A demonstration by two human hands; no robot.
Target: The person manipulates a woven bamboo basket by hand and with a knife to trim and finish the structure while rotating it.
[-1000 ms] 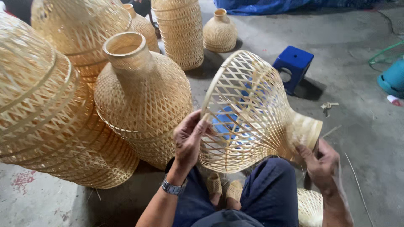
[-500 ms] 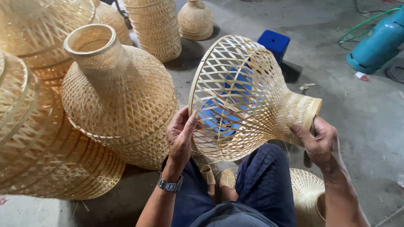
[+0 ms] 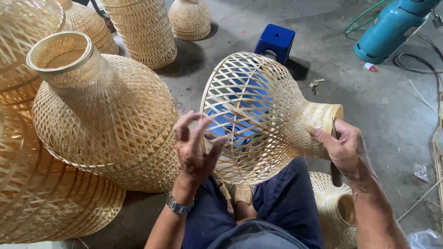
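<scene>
While gripped at the neck by right hand (image 3: 344,150), woven bamboo lampshade (image 3: 258,115) lies sideways across lap, wide open rim turned toward left hand (image 3: 196,154), narrow collar pointing right. Right fingers (image 3: 323,138) wrapped over collar edge, thumb pressing outside; thin dark blade-like tool (image 3: 333,129) tucked in same grip, partly hidden. Left fingers (image 3: 184,129) spread and curled, loose, just off the rim, pinching nothing; cannot tell whether fingertips touch the weave.

Changed since half a second back: left hand flat against rim then, now lifted and opened; shade rolled a bit, collar swung higher and further right. Reads as a re-grip mid-turn, rotating the shade to reach a fresh stretch of rim or collar.

Around: large finished bottle-shaped shade (image 3: 101,110) just left of lap, on the floor, stacked against bigger woven shades (image 3: 41,193) at left edge. Tall stack of shades (image 3: 143,32) and small dome-shaped one (image 3: 189,18) toward far side of floor. Blue plastic stool (image 3: 275,39) behind held shade, seen partly through the lattice. Teal cylinder-shaped machine (image 3: 387,27) at far right corner, cables trailing. Another small shade (image 3: 332,207) on floor under right forearm. Metal watch (image 3: 179,206) on left wrist. Dark blue trousers (image 3: 277,207).
</scene>
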